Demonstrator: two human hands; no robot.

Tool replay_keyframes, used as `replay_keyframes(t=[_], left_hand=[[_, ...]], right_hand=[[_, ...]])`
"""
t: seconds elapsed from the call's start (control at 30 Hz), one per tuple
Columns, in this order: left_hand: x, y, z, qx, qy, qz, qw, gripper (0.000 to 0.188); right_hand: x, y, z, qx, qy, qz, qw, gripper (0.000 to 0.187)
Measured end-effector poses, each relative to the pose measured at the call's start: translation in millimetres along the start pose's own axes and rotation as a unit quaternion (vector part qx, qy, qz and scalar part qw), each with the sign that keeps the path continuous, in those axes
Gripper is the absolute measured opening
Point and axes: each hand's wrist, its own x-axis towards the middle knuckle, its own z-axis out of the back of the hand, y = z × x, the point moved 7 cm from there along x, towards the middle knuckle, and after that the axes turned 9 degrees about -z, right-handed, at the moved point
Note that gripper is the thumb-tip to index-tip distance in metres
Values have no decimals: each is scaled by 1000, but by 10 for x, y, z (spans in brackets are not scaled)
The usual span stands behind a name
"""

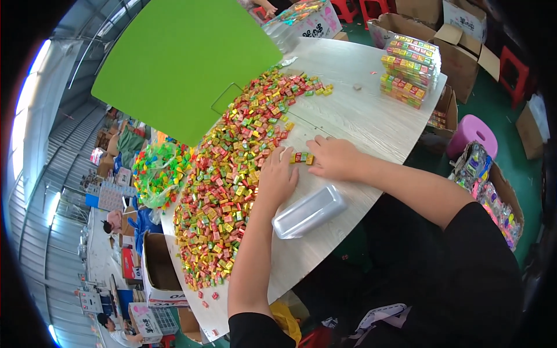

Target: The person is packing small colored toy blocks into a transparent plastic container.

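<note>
Small foil-wrapped candies (pixel 232 174) in red, yellow, green and pink lie in a long loose heap across the table. A short row of candies (pixel 302 158) lies side by side on the bare tabletop between my hands. My left hand (pixel 277 178) rests palm down at the heap's edge, fingers outstretched, beside the row's left end. My right hand (pixel 335 159) is at the row's other end, fingers spread, with fingertips and thumb on either side of it; whether they press on it I cannot tell. Nearer me sits a clear plastic tray (pixel 309 211).
Filled clear packs of candies (pixel 409 71) are stacked at the table's right far end. A large green board (pixel 185 64) rises behind the heap. Cardboard boxes (pixel 461 55), a pink stool (pixel 473 136) and a bag of colourful plastic pieces (pixel 159 174) surround the table (pixel 371 119).
</note>
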Motion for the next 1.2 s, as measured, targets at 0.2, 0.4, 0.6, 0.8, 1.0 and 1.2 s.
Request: replay_keyframes(t=[0.2,0.4,0.6,0.8,1.0,1.2], left_hand=[[127,-48,-106,-45,2,-57,997,50],[58,8,-58,-154,-22,-24,988,34],[-149,-122,-12,-215,26,42,975,32],[-557,-196,21,-202,18,97,974,37],[-956,-138,196,-228,12,171,958,36],[-1176,-84,247,-215,-44,186,958,39]], right_hand=[[69,81,-79,-41,-25,9,999,45],[171,64,-144,12,-2,63,998,36],[204,90,-162,29,71,161,984,33],[132,361,-310,38,162,267,949,30],[135,757,-461,38,208,315,925,32],[146,965,-491,69,226,332,914,30]])
